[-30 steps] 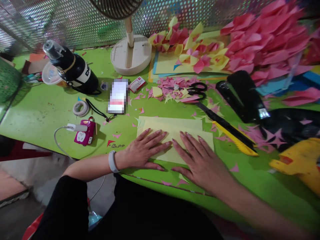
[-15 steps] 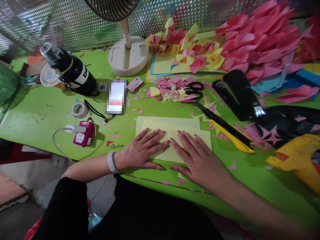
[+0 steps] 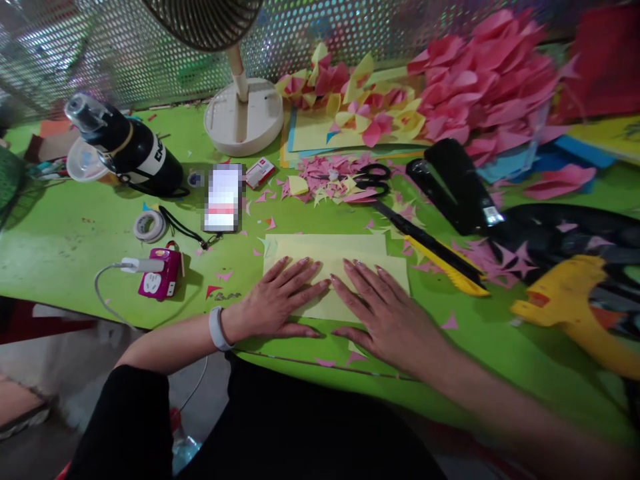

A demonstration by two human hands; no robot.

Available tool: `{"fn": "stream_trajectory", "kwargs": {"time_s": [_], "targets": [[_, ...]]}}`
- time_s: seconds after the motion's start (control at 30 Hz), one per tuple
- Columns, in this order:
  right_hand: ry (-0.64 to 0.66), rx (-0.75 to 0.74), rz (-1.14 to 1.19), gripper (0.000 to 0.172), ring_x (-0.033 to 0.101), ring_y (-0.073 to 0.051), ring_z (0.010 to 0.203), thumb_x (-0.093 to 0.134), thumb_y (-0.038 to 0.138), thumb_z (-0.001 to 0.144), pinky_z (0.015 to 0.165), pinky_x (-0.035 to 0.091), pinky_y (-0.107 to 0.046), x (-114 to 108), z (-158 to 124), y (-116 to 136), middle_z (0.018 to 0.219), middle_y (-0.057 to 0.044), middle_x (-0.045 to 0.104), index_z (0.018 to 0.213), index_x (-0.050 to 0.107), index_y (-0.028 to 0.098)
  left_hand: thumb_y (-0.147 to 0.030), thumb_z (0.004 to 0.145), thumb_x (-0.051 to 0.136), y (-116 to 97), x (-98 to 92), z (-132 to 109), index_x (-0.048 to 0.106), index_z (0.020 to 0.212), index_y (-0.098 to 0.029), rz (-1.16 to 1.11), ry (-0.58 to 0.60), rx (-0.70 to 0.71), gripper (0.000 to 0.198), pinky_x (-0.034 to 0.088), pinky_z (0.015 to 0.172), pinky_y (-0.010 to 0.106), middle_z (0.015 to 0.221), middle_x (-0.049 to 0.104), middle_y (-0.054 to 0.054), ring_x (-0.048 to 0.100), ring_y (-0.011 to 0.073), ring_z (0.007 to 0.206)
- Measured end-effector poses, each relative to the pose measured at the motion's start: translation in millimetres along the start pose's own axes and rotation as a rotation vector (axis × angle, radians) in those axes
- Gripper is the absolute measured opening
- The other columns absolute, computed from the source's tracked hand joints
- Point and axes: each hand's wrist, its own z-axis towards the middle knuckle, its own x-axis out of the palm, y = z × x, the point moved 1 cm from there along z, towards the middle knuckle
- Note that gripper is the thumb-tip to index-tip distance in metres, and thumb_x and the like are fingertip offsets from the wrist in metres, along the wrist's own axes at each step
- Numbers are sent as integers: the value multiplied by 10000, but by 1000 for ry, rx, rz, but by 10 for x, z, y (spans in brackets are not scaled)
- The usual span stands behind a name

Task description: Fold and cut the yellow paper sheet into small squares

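Pale yellow paper (image 3: 345,245) lies flat at the front of the green table, in overlapping layers. My left hand (image 3: 277,300) rests palm down on its left part, fingers stretched out. Flat on the right part lies my right hand (image 3: 383,307), its fingers spread and pointing away from me. The two index fingertips nearly meet at the middle of the paper. Both hands press on the sheet without gripping it. Beyond the paper are pink paper scraps (image 3: 330,175) and black-handled scissors (image 3: 375,179). A yellow utility knife (image 3: 450,263) lies to the right.
A black stapler (image 3: 460,187) and yellow glue gun (image 3: 565,303) lie right. Pink paper petals (image 3: 485,87) pile up behind. Left are a dark bottle (image 3: 143,150), a phone (image 3: 223,198), a tape roll (image 3: 149,227) and a purple plug adapter (image 3: 161,275). A fan (image 3: 245,120) stands at the back.
The whole view has shifted slightly, so things appear farther left. Both hands stay flat on the paper in nearly the same pose.
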Motion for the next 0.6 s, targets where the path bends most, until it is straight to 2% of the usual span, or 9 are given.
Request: {"fn": "stream_trajectory", "kwargs": {"time_s": [0.2,0.33,0.6], "targets": [[2,33,3,936,274,-398,1623,474,618,1063,1260,337,-634,7,27,5,1744,-272,268,1742,79,108,-841,994,351,37,12,-7,165,1743,-204,11,-41,17,1001,87,1374,521,1797,169,138,123,323,1686],[16,39,4,928,290,-394,1617,440,678,1052,1264,333,-626,19,38,-7,1728,-274,314,1732,182,102,-842,993,351,55,18,-1,161,1744,-202,24,-62,27,1005,72,1371,520,1790,205,143,160,331,1678],[44,47,6,875,286,-388,1618,459,692,1042,1279,310,-608,-6,72,-21,1729,-271,321,1676,360,97,-849,985,367,77,25,8,175,1743,-221,32,-72,24,1003,66,1370,512,1789,219,143,193,332,1672]]}}
